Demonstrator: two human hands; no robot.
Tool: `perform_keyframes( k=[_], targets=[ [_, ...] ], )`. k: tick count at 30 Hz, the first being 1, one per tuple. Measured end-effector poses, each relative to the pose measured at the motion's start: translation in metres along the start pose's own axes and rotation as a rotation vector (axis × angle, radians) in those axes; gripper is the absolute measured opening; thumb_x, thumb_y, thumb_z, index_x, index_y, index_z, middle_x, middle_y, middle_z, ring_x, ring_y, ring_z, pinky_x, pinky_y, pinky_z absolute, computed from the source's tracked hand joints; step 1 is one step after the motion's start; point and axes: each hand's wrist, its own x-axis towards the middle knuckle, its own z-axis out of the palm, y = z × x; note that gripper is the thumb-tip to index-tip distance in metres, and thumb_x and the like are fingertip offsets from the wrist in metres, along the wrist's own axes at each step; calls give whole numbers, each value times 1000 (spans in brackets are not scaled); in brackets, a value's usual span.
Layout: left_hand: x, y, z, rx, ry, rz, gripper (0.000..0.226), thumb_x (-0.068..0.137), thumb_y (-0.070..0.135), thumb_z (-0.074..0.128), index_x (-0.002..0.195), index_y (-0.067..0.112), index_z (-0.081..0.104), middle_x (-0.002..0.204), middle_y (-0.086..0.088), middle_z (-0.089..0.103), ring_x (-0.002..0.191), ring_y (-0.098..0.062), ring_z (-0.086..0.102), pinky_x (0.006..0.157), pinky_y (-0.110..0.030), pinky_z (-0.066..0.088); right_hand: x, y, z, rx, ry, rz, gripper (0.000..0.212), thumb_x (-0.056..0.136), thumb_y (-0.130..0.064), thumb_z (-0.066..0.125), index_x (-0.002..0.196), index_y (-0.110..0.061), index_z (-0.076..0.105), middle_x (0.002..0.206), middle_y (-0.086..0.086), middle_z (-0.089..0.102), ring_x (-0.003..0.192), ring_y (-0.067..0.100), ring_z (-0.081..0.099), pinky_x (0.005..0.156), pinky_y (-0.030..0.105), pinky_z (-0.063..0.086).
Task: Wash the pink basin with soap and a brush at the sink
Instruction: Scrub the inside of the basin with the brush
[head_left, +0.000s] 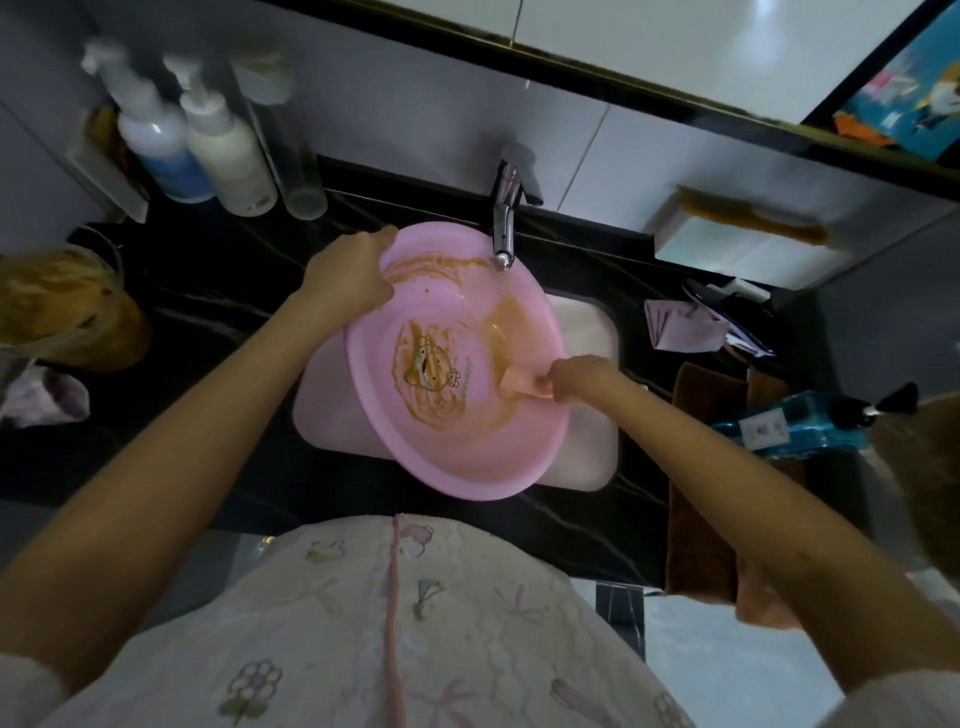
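Sink (587, 332): white rectangular bowl set in a black stone counter (234, 291), directly below the chrome faucet (504, 228). Round pink plastic basin (467, 441) lies tilted in it, far rim just under the faucet spout, open side facing the person. Brown smears (431, 405) streak its floor and walls. Left hand (348, 270), left of the faucet, grips the basin's far-left rim, fingers curled over the edge. Right hand (582, 374), nearer the person than the faucet and slightly right, is closed round a small salmon-pink brush (522, 385); bristles not resolvable. Brush head points left from the grip onto the inner wall; most remaining smears lie left of it, within the right hand's reach.
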Motion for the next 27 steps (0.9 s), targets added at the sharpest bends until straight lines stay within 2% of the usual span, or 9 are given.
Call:
perform_keyframes(
  k=[3, 5, 7, 11, 15, 17, 20, 24, 27],
  targets=[
    [1, -1, 2, -25, 23, 2, 55, 76, 6, 60, 130, 15, 49, 108, -15, 63, 94, -34, 59, 72, -37, 48, -27, -7, 19, 462, -362, -76, 33, 98, -23, 47, 127, -8, 53, 69, 2, 51, 52, 11, 40, 48, 18, 36],
    [1, -2, 3, -26, 35, 4, 54, 76, 5, 60, 128, 15, 51, 106, -16, 63, 93, -34, 59, 71, -37, 48, -44, -3, 25, 489, -457, -183, 30, 99, -20, 43, 127, -15, 55, 57, -1, 38, 44, 9, 25, 40, 19, 23],
    [0, -2, 4, -27, 40, 4, 54, 76, 5, 60, 129, 14, 50, 108, -16, 63, 94, -34, 59, 72, -37, 48, -46, 5, 24, 423, -405, -192, 32, 100, -23, 43, 130, -17, 53, 61, 1, 43, 47, 10, 31, 42, 19, 27],
    [-1, 1, 3, -27, 45, 2, 52, 77, 5, 60, 128, 14, 50, 108, -15, 62, 94, -34, 59, 74, -39, 49, -21, 23, 21, 121, 15, 30, 44, 98, -37, 44, 135, -14, 47, 107, 7, 59, 86, 20, 56, 74, 27, 44],
    [-1, -1, 4, -40, 48, 6, 48, 77, 5, 60, 123, 14, 52, 104, -14, 62, 90, -34, 59, 69, -37, 48, -36, 21, 26, 425, -425, -139, 38, 97, -19, 47, 136, -19, 48, 70, 3, 48, 51, 10, 37, 46, 21, 33],
    [-1, -1, 4, -48, 53, 4, 47, 77, 5, 60, 123, 15, 52, 103, -13, 63, 90, -33, 60, 68, -36, 48, -30, 23, 26, 360, -296, -118, 37, 99, -27, 44, 134, -17, 48, 74, 2, 49, 57, 12, 43, 52, 23, 37],
    [-1, -1, 5, -50, 43, 5, 49, 76, 5, 60, 124, 16, 51, 103, -13, 63, 89, -33, 60, 69, -38, 50, -15, 20, 29, 114, 54, -11, 42, 100, -35, 40, 139, -18, 43, 104, 6, 56, 87, 20, 58, 73, 27, 46],
    [-2, -1, 5, -51, 52, -6, 50, 77, 4, 60, 124, 15, 52, 104, -13, 63, 90, -33, 60, 70, -38, 49, -32, 3, 34, 445, -428, -186, 47, 94, -3, 43, 136, -24, 48, 72, 3, 51, 50, 10, 38, 45, 18, 33],
    [-2, -1, 6, -51, 41, 3, 51, 77, 4, 61, 125, 14, 51, 104, -14, 63, 91, -34, 60, 71, -39, 50, -20, 10, 30, 279, -109, -113, 35, 101, -23, 40, 135, -16, 48, 97, 10, 58, 72, 16, 56, 63, 24, 45]
  ],
)
